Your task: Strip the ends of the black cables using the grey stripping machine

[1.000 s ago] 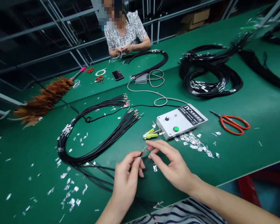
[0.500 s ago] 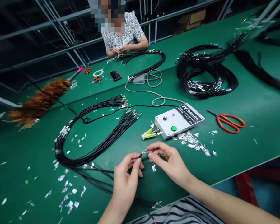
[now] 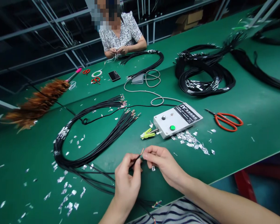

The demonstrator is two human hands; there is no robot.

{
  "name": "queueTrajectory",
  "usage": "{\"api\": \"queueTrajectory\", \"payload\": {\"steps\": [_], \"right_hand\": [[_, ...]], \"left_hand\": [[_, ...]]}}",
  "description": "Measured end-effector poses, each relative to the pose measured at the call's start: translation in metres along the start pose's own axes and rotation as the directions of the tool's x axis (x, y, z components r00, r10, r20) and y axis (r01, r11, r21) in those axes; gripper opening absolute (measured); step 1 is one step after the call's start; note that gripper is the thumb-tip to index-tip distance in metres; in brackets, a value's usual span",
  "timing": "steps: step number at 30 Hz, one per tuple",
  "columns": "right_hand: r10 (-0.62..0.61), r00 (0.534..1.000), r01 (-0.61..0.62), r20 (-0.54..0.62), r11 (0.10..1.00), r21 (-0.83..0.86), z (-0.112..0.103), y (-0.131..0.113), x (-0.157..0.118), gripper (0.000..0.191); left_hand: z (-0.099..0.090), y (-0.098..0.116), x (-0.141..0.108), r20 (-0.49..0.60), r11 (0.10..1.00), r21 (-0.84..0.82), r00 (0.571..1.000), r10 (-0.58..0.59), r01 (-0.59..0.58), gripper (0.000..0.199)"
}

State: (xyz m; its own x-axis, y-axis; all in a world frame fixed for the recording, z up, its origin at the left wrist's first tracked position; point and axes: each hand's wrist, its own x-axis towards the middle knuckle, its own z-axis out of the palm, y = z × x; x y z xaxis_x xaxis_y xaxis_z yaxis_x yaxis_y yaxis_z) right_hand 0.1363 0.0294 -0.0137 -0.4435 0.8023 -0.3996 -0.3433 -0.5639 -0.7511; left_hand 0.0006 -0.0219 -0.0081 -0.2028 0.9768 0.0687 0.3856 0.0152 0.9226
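Between the thumb and fingers of my left hand (image 3: 128, 179) is a black cable (image 3: 137, 159), pinched close to its stripped end. Thin bare wires with a coppery tip (image 3: 142, 151) stick up out of that end. My right hand (image 3: 164, 161) is closed in a pinch right beside these wires; whether anything is between its fingertips is hidden. Just beyond both hands lies a white control box (image 3: 177, 119) with a green button, a knob and a yellow-green clip (image 3: 147, 133) on its shaft. A bent bundle of black cables (image 3: 84, 160) with stripped ends lies to the left.
Orange-handled scissors (image 3: 228, 121) lie right of the box, near a pile of foil scraps (image 3: 193, 142). Coiled black cables (image 3: 207, 81) rest farther back. A brown duster (image 3: 39, 101), a phone (image 3: 114, 76) and a co-worker (image 3: 121, 35) are across the green table (image 3: 235, 149).
My right fingertips have shifted left and slightly down, closer to my left hand. The coloured wires seen between the hands now show as a narrow upright tip.
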Motion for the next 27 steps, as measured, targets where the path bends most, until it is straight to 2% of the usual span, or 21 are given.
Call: {"api": "queueTrajectory", "payload": {"steps": [3,5,6,10,11,13,15,17,18,21,24,27], "right_hand": [[-0.069,0.997,0.071,0.025,0.994,-0.079,-0.005,0.001,0.002,0.036],[-0.082,0.995,0.087,0.048,0.990,-0.109,-0.007,0.002,0.003,0.036],[-0.085,0.995,0.092,0.054,0.988,-0.123,-0.009,0.003,0.004,0.036],[-0.111,0.990,0.128,0.084,0.965,-0.231,-0.013,0.001,0.004,0.034],[-0.139,0.986,0.159,0.091,0.948,-0.277,-0.013,0.000,0.004,0.032],[-0.241,0.966,0.260,0.098,0.879,-0.400,-0.015,-0.002,0.004,0.024],[-0.352,0.927,0.362,0.125,0.765,-0.533,-0.016,-0.005,0.005,0.016],[-0.420,0.891,0.427,0.172,0.646,-0.633,-0.018,-0.007,0.005,0.013],[-0.438,0.878,0.444,0.193,0.597,-0.668,-0.019,-0.009,0.005,0.013],[-0.472,0.838,0.490,0.274,0.432,-0.757,-0.025,-0.013,0.007,0.011],[-0.506,0.762,0.527,0.405,0.119,-0.842,-0.030,-0.018,0.008,0.010],[-0.487,0.660,0.549,0.572,-0.207,-0.810,-0.030,-0.021,0.010,0.014]], "left_hand": [[0.000,0.005,0.009,0.164,0.977,-0.157,0.979,-0.120,0.146,0.021],[0.001,0.010,0.016,0.221,0.958,-0.230,0.968,-0.120,0.171,0.027],[0.002,0.011,0.019,0.223,0.950,-0.262,0.968,-0.112,0.170,0.024],[0.008,0.011,0.022,0.117,0.922,-0.356,0.986,-0.119,0.154,0.013],[0.009,0.009,0.020,0.081,0.932,-0.340,0.991,-0.106,0.128,0.013],[0.011,0.006,0.016,0.017,0.979,-0.205,1.000,-0.004,0.007,0.009],[0.011,0.003,0.012,-0.023,0.987,0.007,0.987,0.160,-0.160,0.010],[0.011,0.001,0.011,-0.024,0.960,0.140,0.968,0.249,-0.243,0.013],[0.011,-0.001,0.012,-0.022,0.964,0.141,0.973,0.231,-0.226,0.013],[0.010,-0.006,0.015,0.008,0.999,-0.003,0.999,0.049,-0.049,0.015],[0.011,-0.010,0.016,0.048,0.992,-0.111,0.998,-0.051,0.056,0.014],[0.010,-0.011,0.017,0.067,0.993,-0.106,0.997,-0.035,0.042,0.015]]}}
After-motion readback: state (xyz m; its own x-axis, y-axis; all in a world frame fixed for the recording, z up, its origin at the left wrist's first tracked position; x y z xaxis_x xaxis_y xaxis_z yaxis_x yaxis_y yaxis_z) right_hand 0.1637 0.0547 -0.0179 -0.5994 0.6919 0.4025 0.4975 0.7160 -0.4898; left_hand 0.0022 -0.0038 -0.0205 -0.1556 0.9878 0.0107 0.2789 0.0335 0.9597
